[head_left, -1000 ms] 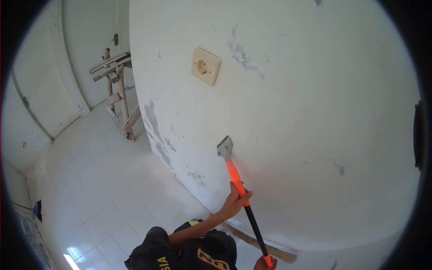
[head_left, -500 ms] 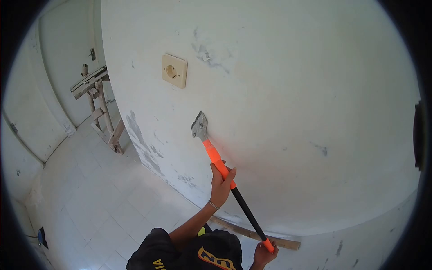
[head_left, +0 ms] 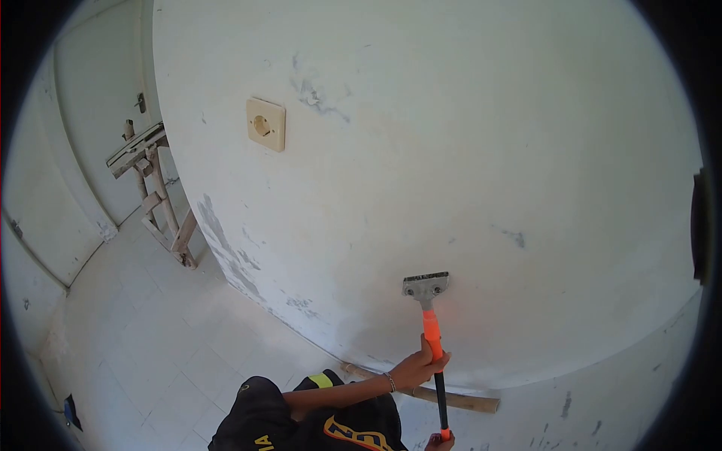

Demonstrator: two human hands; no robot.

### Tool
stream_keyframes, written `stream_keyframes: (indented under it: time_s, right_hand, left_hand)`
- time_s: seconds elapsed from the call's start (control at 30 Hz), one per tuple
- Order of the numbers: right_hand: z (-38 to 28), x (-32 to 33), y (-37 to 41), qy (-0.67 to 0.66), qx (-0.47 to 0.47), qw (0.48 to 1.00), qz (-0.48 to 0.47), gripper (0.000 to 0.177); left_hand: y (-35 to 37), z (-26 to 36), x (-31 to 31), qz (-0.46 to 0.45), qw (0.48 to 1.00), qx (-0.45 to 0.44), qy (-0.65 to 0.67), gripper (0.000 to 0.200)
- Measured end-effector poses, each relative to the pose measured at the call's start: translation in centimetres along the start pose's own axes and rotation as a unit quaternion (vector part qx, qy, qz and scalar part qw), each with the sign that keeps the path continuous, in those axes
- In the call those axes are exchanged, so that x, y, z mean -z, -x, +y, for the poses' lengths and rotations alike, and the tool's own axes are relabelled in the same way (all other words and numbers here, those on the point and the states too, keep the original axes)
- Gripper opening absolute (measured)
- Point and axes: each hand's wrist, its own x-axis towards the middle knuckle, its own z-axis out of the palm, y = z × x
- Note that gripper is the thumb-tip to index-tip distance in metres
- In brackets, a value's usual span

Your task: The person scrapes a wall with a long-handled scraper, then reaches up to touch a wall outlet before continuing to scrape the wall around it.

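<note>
Head view: scraper [head_left: 429,328] shaft inside clenched left hand [head_left: 418,369] fingers, butt inside clenched right hand [head_left: 438,443].

Black shirt [head_left: 331,430], yellow-orange lettering; thin bracelet [head_left: 390,382] on one wrist

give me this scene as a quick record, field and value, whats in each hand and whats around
tool: scraper, orange and black handle, metal blade against the wall
left hand: gripping the handle where orange meets black, bracelet on the wrist
right hand: on the handle's lower end, mostly cut off by the frame edge
wall: white, grey scuffs
socket: cream, up left of the blade
wooden stick: lying at the wall's foot
wooden trestle: standing far left
floor: white tiles
</note>
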Motion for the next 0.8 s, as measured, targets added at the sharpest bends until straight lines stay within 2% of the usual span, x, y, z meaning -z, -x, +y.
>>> stream_keyframes:
  time_s: [0.07, 0.1, 0.13, 0.17, 0.23, 0.27, 0.3, 0.4, 0.43, 0.47, 0.5, 0.53, 0.6, 0.63, 0.67, 0.73, 0.8]
  right_hand:
    - [0.1, -0.7, 1.1, -0.073, -0.031, 0.997, -0.023, 0.024]
    - [0.5, -1.2, 1.5, -0.078, -0.032, 0.996, -0.023, 0.024]
    - [1.0, -1.7, 1.8, -0.019, -0.038, 0.999, -0.031, 0.023]
    - [1.5, -2.3, 2.0, 0.041, -0.043, 0.997, -0.041, 0.022]
    - [2.5, -4.5, 3.0, 0.056, -0.046, 0.995, -0.071, 0.021]
    - [2.8, -5.4, 3.3, 0.075, -0.047, 0.991, -0.101, 0.021]
    - [2.8, -6.0, 3.3, 0.012, -0.087, 0.989, -0.121, 0.014]
    - [2.4, -11.8, 7.2, 0.04, -0.073, 0.995, -0.056, 0.017]
    - [2.8, -11.7, 7.5, 0.04, -0.075, 0.995, -0.058, 0.017]
    - [2.9, -11.5, 7.7, 0.222, 0.074, 0.959, -0.161, 0.021]
    - [2.7, -11.3, 7.7, 0.39, 0.219, 0.858, -0.254, 0.025]
    - [1.9, -11.1, 7.6, 0.391, 0.219, 0.856, -0.258, 0.025]
    - [-0.6, -10.9, 7.1, 0.305, 0.081, 0.904, -0.288, 0.027]
    - [-2.1, -11.4, 6.9, 0.301, -0.012, 0.932, -0.201, 0.028]
    - [-3.4, -11.3, 7.6, 0.324, 0.012, 0.928, -0.186, 0.031]
    - [-4.6, -8.1, 4.7, 0.47, 0.128, 0.833, -0.264, 0.039]
    - [-4.8, -9.7, 4.3, 0.483, 0.121, 0.824, -0.271, 0.04]
  left_hand:
    - [0.2, 0.4, -0.2, 0.007, 1.0, 0.003, 0.012, 0.04]
    - [1.0, 1.7, -0.4, 0.063, 0.997, -0.043, 0.033, 0.037]
    - [1.3, 2.8, -0.4, 0.119, 0.987, -0.09, 0.054, 0.034]
    - [1.3, 3.6, -0.4, 0.117, 0.988, -0.092, 0.05, 0.034]
    - [0.8, 5.1, -0.2, 0.203, 0.961, -0.187, 0.028, 0.031]
    - [0.8, 6.0, 0.2, 0.207, 0.959, -0.192, 0.028, 0.031]
    - [0.8, 6.8, 0.6, 0.223, 0.955, -0.195, 0.032, 0.031]
    - [0.7, 9.1, 1.8, 0.264, 0.936, -0.227, 0.053, 0.031]
    - [0.7, 9.9, 2.4, 0.289, 0.917, -0.26, 0.091, 0.032]
    - [0.7, 10.7, 2.9, 0.313, 0.895, -0.292, 0.129, 0.033]
    - [1.0, 11.9, 2.9, 0.32, 0.886, -0.304, 0.14, 0.033]
    - [1.0, 12.0, 2.7, 0.323, 0.885, -0.306, 0.14, 0.033]
    - [1.1, 12.0, 2.3, 0.312, 0.906, -0.267, 0.104, 0.032]
    - [0.9, 11.8, 1.5, 0.294, 0.91, -0.268, 0.115, 0.032]
    - [0.9, 11.2, 0.8, 0.301, 0.907, -0.27, 0.114, 0.032]
    - [0.8, 10.5, 0.1, 0.247, 0.931, -0.245, 0.111, 0.032]
    - [1.1, 11.0, 0.6, 0.233, 0.934, -0.237, 0.132, 0.033]
